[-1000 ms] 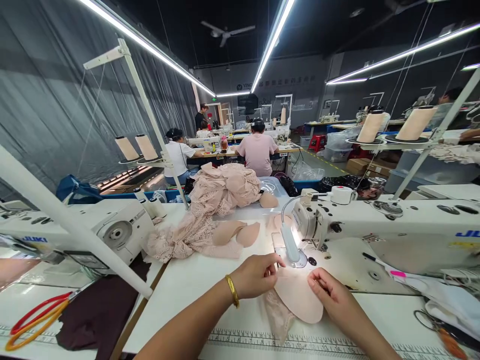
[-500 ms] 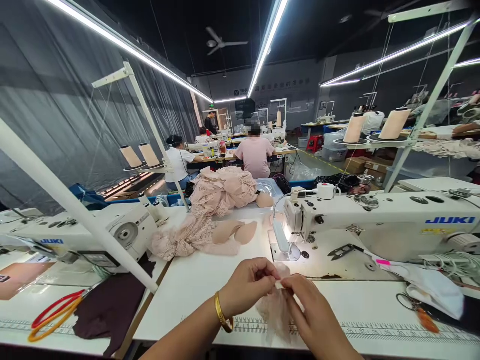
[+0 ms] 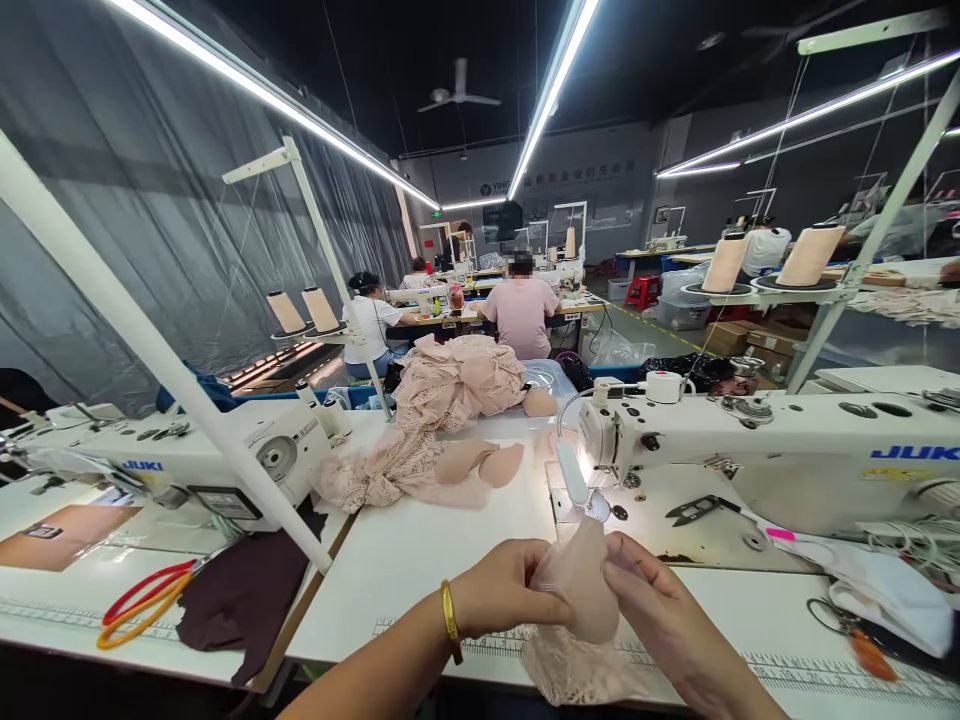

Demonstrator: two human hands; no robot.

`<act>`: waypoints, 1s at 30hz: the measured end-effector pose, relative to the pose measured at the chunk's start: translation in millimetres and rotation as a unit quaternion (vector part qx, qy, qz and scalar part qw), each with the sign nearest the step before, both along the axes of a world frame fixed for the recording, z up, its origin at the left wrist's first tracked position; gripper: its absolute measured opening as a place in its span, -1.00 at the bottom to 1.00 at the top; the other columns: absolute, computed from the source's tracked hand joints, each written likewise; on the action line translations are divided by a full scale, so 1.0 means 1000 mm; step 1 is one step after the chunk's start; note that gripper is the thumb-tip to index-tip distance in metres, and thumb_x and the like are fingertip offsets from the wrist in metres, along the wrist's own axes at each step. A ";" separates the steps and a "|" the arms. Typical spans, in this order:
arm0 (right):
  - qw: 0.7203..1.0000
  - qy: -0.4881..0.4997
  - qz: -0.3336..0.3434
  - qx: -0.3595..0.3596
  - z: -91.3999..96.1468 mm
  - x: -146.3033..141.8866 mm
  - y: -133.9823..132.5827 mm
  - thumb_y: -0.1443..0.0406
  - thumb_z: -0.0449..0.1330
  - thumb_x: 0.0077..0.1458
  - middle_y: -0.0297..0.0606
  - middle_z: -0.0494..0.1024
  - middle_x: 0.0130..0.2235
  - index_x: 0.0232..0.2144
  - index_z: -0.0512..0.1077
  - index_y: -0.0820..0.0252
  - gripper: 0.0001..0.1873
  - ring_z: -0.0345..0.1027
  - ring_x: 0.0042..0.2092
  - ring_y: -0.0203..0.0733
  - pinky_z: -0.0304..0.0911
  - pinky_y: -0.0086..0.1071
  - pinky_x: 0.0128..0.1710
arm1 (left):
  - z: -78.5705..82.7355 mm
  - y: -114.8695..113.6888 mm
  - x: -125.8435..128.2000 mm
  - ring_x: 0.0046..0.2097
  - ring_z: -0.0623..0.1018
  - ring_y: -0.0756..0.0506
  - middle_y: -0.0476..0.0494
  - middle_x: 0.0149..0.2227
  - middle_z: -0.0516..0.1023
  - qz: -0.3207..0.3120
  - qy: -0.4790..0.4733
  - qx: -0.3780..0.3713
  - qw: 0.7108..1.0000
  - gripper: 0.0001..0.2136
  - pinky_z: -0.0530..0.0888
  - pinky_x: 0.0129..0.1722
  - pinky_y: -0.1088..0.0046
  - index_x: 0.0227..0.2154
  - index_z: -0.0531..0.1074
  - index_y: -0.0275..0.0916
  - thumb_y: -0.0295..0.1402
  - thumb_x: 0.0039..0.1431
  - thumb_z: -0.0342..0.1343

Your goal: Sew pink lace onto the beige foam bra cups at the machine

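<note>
My left hand (image 3: 504, 592), with a gold bangle on its wrist, pinches the left edge of a beige padded cup (image 3: 583, 585). My right hand (image 3: 651, 600) grips the cup's right side. The cup is lifted off the white table (image 3: 420, 560), and pink lace fabric (image 3: 577, 672) hangs below it. Both hands sit just in front of the white Juki sewing machine (image 3: 787, 460) and its lit needle area (image 3: 600, 500).
A heap of pink lace and loose cups (image 3: 450, 420) lies behind. A second sewing machine (image 3: 187, 460) stands left, with dark cloth (image 3: 247, 595) and red and orange loops (image 3: 139, 605). Scissors (image 3: 847, 630) and white cloth lie right. Other people sit at machines farther back.
The cup lay flat on the table under both hands. My hands drew together and lifted it with the lace, and now hold it up between them.
</note>
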State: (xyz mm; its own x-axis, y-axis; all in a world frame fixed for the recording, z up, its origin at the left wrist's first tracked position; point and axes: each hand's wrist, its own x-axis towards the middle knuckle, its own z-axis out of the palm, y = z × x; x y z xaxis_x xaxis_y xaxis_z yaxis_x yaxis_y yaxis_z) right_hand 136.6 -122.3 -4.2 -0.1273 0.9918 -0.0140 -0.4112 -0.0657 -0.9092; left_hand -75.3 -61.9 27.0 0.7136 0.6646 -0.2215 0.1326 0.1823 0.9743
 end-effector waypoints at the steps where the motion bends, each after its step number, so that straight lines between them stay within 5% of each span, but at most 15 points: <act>1: 1.000 0.021 -0.012 -0.017 0.000 0.000 0.000 -0.03 0.37 0.15 -0.33 0.53 -0.31 -0.25 0.57 0.06 -0.68 0.35 -0.25 -0.14 0.27 -0.30 -0.16 | -0.004 0.001 0.000 -0.37 0.31 0.02 0.07 -0.44 0.37 0.008 0.009 -0.003 1.000 -0.66 0.21 -0.35 0.51 -0.36 0.46 -0.30 -0.30 -0.18 0.44; 4: 0.996 0.056 -0.022 -0.064 0.002 0.001 0.003 -0.04 0.43 0.07 -0.26 0.62 -0.25 -0.19 0.60 0.05 -0.62 0.45 -0.21 -0.07 0.30 -0.27 -0.14 | -0.009 0.005 0.000 -0.40 0.28 0.04 0.08 -0.47 0.35 0.033 0.007 -0.009 0.999 -0.73 0.18 -0.38 0.53 -0.40 0.45 -0.30 -0.34 -0.16 0.38; 9: 0.993 0.083 0.021 -0.080 0.005 -0.002 0.007 -0.11 0.39 0.08 -0.16 0.66 -0.24 -0.15 0.62 0.13 -0.50 0.51 -0.18 0.04 0.35 -0.22 -0.19 | -0.010 0.007 0.002 -0.24 0.50 -0.06 -0.12 -0.27 0.57 -0.001 -0.053 -0.098 0.994 -0.51 0.41 -0.14 0.43 -0.23 0.58 -0.36 -0.23 -0.25 0.54; 14: 0.989 0.123 0.067 -0.056 -0.005 -0.008 -0.001 -0.38 0.19 0.07 -0.07 0.66 -0.05 -0.01 0.59 0.05 -0.23 0.51 0.02 0.21 0.38 0.00 0.01 | -0.012 0.008 0.004 -0.23 0.58 -0.09 -0.19 -0.24 0.62 0.102 -0.140 -0.148 0.974 -0.45 0.47 -0.16 0.42 -0.14 0.61 -0.36 -0.25 -0.23 0.60; 18: 0.999 -0.039 -0.011 -0.036 -0.011 -0.016 -0.009 -0.17 0.45 -0.03 -0.16 0.67 -0.02 0.00 0.58 0.03 -0.35 0.50 0.07 0.14 0.29 -0.02 0.19 | -0.015 0.010 0.002 -0.15 0.61 -0.15 -0.28 -0.11 0.65 0.106 -0.190 -0.189 0.958 -0.48 0.52 -0.14 0.37 -0.01 0.61 -0.30 -0.21 -0.05 0.51; 21: 0.994 -0.095 -0.049 -0.020 -0.008 -0.017 -0.010 -0.16 0.45 -0.03 -0.17 0.68 -0.05 -0.04 0.60 0.05 -0.38 0.51 0.06 0.14 0.34 -0.03 0.18 | -0.020 0.009 0.003 -0.14 0.61 -0.17 -0.32 -0.09 0.66 0.088 -0.180 -0.213 0.956 -0.50 0.52 -0.16 0.36 0.00 0.63 -0.33 -0.20 0.00 0.45; 25: 0.992 -0.083 -0.067 -0.063 -0.005 -0.008 -0.008 -0.13 0.46 -0.02 -0.19 0.69 -0.14 -0.07 0.61 0.05 -0.44 0.55 -0.01 0.12 0.45 -0.10 0.04 | -0.023 0.005 0.007 -0.24 0.58 -0.09 -0.20 -0.20 0.68 0.072 -0.139 -0.193 0.969 -0.39 0.45 -0.25 0.48 -0.02 0.66 -0.31 -0.62 -0.29 0.30; 30: 0.993 -0.008 -0.060 -0.097 -0.013 -0.007 -0.005 -0.08 0.47 -0.01 -0.16 0.70 -0.24 -0.04 0.62 0.05 -0.44 0.58 -0.08 0.15 0.46 -0.06 -0.03 | -0.020 0.003 0.006 -0.20 0.59 -0.10 -0.24 -0.18 0.68 0.070 -0.180 -0.202 0.960 -0.44 0.45 -0.18 0.48 -0.02 0.65 -0.33 -0.53 -0.23 0.33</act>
